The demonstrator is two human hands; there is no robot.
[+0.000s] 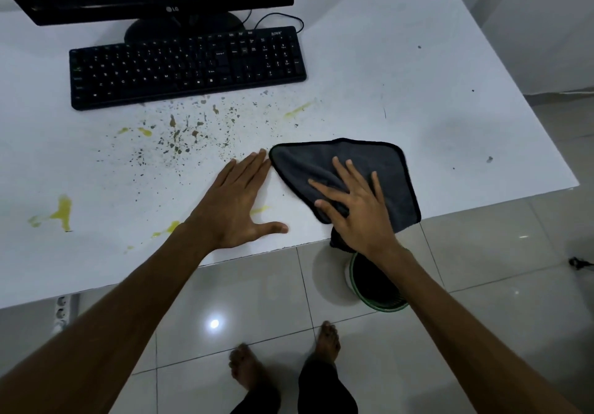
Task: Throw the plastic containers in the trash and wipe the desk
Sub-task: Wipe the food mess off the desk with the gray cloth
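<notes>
Both palms flat: right hand (356, 201) presses cloth (379, 169) on desk (418, 69) to wipe; left hand (238, 201) braces empty. Stains (180, 137) beyond left fingertips; trash bin (373, 281) below right wrist.

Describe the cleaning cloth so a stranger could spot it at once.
Start at the white desk and go to its near edge, right of the black keyboard. The dark grey cloth lies there under the flat right hand, one corner hanging off the edge.

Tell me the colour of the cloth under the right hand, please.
The cloth is dark grey with a black edge, seen in the head view.
</notes>
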